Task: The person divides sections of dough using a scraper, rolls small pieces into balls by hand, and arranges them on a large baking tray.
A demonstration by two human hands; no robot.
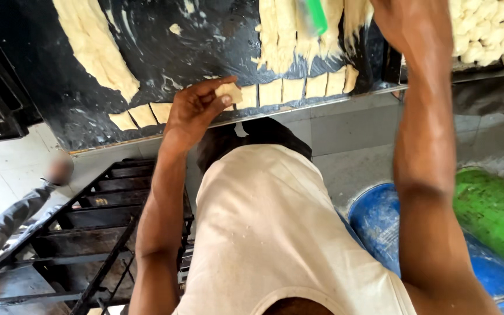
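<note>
My left hand [196, 111] is raised at the near edge of a black floury table [193, 41], pinching a small square piece of dough [229, 91] between thumb and fingers. A row of cut dough squares [298, 88] lies along that edge, with more squares [141, 115] to the left. Long dough strips [290, 32] lie behind the row. My right hand [403, 23] reaches over the table at the top edge, its fingers cut off by the frame. A blurred green-handled tool [316, 14] sits just left of it; whether it is held is unclear.
A wide dough strip [91, 44] lies at the far left of the table. Shaped dough pieces [491, 35] are piled at the top right. Below stand a blue drum [380, 224], a green cylinder [497, 213] and a black metal rack [88, 233]. Another person's grey sleeve [7, 224] shows at left.
</note>
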